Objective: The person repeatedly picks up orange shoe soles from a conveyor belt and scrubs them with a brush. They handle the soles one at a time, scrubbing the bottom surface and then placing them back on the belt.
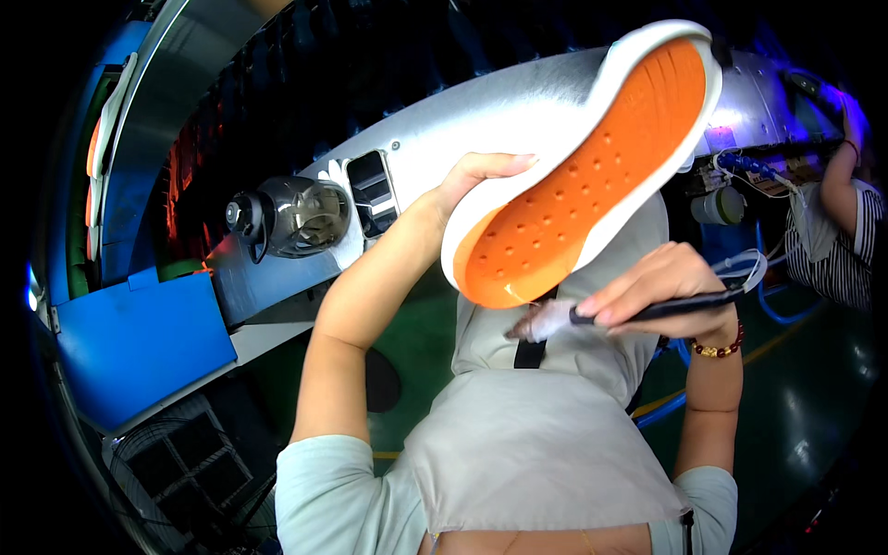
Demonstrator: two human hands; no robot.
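My left hand (474, 176) is closed on the far left side of a shoe sole (587, 176), its thumb along the white rim and its other fingers hidden underneath. The sole has a white sidewall and an orange, dimpled inner face turned toward me. Between the fingers of my right hand (671, 289) is a brush (638, 312) with a black handle. A clear tube (757, 276) loops at the handle's rear end. The brush's pale, brown-tipped bristles are just below the sole's near orange end; I cannot tell whether they touch it.
A curved metal bench (444, 120) runs behind the sole. On it are a clear jug (301, 217) with a dark lid and a black rectangular object (370, 190). A blue panel (143, 347) stands at left. Far right are a white bucket (720, 205) and another person (832, 231).
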